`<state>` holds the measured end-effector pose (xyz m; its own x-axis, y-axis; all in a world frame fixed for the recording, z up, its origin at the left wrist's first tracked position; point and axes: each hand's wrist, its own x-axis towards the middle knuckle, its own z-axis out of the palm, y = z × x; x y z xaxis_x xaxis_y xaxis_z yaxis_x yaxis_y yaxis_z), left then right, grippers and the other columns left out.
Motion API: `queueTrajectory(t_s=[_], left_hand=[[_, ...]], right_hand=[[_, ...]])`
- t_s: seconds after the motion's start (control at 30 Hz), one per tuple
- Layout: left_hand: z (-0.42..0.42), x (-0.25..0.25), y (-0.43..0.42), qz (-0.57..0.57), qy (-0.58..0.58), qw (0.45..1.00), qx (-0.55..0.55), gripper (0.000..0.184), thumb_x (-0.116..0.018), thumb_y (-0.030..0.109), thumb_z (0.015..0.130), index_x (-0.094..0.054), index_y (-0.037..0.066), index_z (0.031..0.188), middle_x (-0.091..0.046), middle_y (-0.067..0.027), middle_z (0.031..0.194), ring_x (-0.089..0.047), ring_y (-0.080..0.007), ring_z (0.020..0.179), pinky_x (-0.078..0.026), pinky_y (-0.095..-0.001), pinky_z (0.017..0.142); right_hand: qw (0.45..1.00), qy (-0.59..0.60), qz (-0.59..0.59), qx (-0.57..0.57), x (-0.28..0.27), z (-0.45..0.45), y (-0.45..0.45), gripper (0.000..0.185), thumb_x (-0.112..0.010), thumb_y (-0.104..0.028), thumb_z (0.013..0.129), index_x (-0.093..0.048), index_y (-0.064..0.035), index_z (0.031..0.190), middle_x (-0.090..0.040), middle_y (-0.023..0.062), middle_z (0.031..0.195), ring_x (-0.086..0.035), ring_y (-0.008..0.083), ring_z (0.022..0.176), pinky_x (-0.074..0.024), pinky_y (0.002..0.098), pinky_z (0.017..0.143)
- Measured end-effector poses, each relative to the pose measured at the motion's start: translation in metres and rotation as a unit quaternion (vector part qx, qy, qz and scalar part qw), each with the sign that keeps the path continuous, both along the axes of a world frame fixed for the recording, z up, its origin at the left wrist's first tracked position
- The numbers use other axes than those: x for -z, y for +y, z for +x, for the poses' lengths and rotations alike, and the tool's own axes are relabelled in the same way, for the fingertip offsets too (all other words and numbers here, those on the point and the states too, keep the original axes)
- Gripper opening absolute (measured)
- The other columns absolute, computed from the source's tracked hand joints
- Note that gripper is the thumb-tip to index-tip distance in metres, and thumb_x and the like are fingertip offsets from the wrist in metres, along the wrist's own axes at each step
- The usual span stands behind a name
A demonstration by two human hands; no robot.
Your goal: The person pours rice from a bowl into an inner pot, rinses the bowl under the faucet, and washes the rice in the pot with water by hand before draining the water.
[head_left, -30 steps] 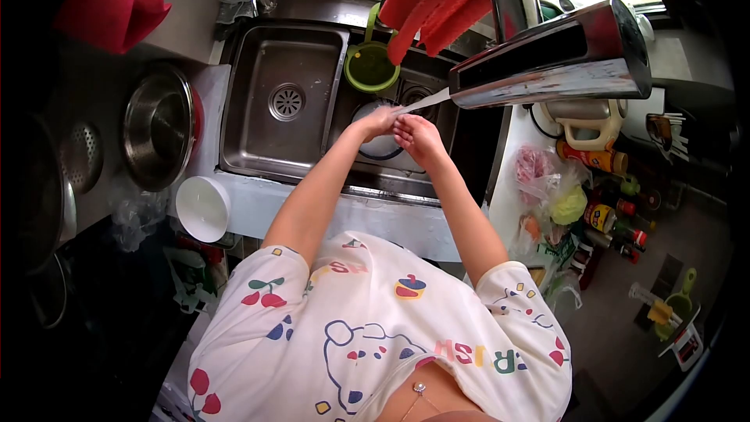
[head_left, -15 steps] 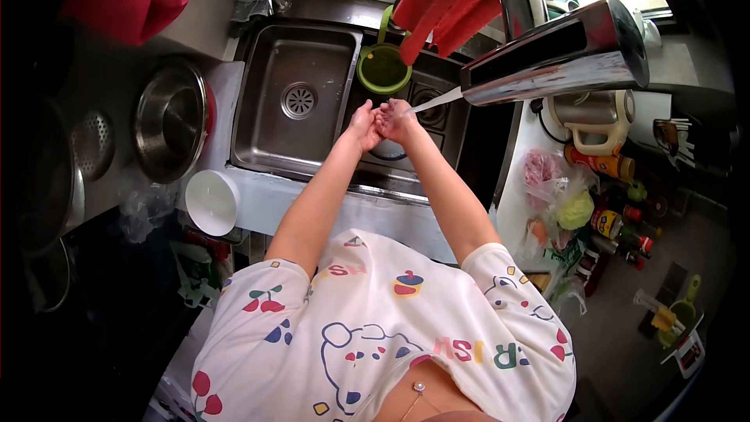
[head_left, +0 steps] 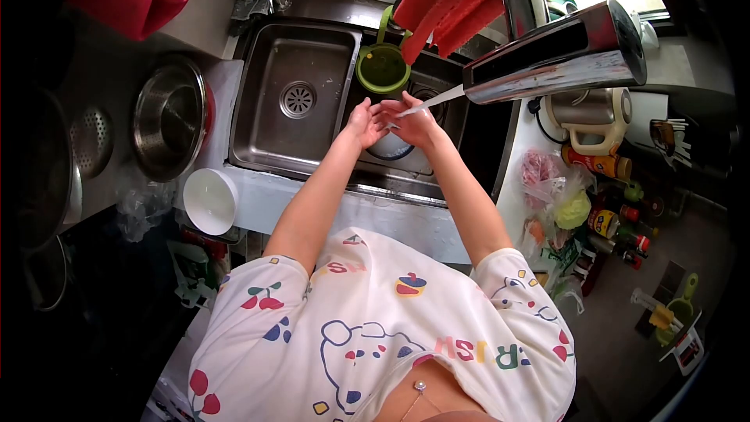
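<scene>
- Below the faucet, we hold our left hand and right hand unclenched and released, fingers extended; whether their tips touch, we cannot tell.
- Across the right hand, we see the water stream from the faucet.
- Beneath our hands lies a pale dish, partly hidden.
- Just beyond them, we note a green vessel.
- To their left, a steel basin.

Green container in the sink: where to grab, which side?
Probably the narrow handle of the green container, from the left: it's slim, juts toward the back of the sink, and the red cloth hangs close on its right.
</scene>
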<state>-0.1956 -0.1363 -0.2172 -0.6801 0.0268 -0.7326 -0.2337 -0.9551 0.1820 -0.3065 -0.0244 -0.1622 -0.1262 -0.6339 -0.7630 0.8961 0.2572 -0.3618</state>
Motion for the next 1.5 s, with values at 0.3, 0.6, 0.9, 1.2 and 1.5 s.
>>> queueTrajectory(t_s=[0.3,0.6,0.9,1.2,1.5], left_hand=[[-0.014,-0.019,0.013,0.064,0.085,0.993,-0.060,0.069,-0.023,0.060,0.096,-0.047,0.010,0.138,-0.055,-0.0107,0.130,-0.053,-0.0284,0.113,-0.039,-0.0441,0.101],[0.000,-0.027,0.026,0.022,0.052,0.996,-0.070,0.060,-0.033,0.051,0.099,-0.039,0.008,0.140,-0.048,-0.0108,0.139,-0.044,-0.0287,0.129,-0.033,-0.0447,0.108],[0.044,0.000,0.016,-0.558,-0.040,0.826,0.064,0.038,-0.061,-0.003,0.082,-0.060,0.000,0.120,-0.065,-0.0136,0.112,-0.065,-0.0204,0.097,-0.050,-0.0299,0.087],[0.036,-0.021,0.026,-0.717,-0.124,0.684,0.037,0.031,-0.063,-0.004,0.076,-0.062,0.004,0.106,-0.059,-0.0139,0.095,-0.059,-0.0296,0.089,-0.049,-0.0384,0.078],[0.029,-0.002,0.027,-0.677,-0.104,0.728,-0.024,0.029,-0.052,0.023,0.096,-0.067,0.001,0.108,-0.067,-0.0180,0.101,-0.064,-0.0283,0.093,-0.049,-0.0371,0.082]], right_hand=[[0.971,0.231,-0.057,-0.023,0.002,0.042,0.011,0.042,-0.044,-0.042,0.099,-0.058,-0.0141,0.128,-0.055,0.0016,0.127,-0.044,0.0146,0.123,-0.0305,0.0348,0.104],[0.749,0.610,0.110,-0.235,0.014,0.061,0.018,0.053,-0.035,-0.041,0.099,-0.031,-0.0208,0.148,-0.028,0.0179,0.151,-0.025,0.0401,0.138,-0.0238,0.0442,0.111],[0.754,0.617,0.212,-0.075,0.050,0.048,0.025,0.025,-0.049,-0.004,0.085,-0.067,-0.0049,0.103,-0.068,0.0186,0.096,-0.065,0.0383,0.094,-0.0509,0.0402,0.082],[0.940,0.327,0.070,0.068,0.068,0.026,0.025,0.027,-0.049,-0.013,0.093,-0.061,-0.0006,0.114,-0.060,0.0144,0.122,-0.058,0.0290,0.111,-0.0470,0.0396,0.093],[0.994,-0.063,0.019,0.083,0.010,0.020,-0.016,0.073,-0.023,-0.059,0.098,-0.059,0.0005,0.122,-0.056,0.0150,0.128,-0.050,0.0284,0.118,-0.0382,0.0424,0.101]])
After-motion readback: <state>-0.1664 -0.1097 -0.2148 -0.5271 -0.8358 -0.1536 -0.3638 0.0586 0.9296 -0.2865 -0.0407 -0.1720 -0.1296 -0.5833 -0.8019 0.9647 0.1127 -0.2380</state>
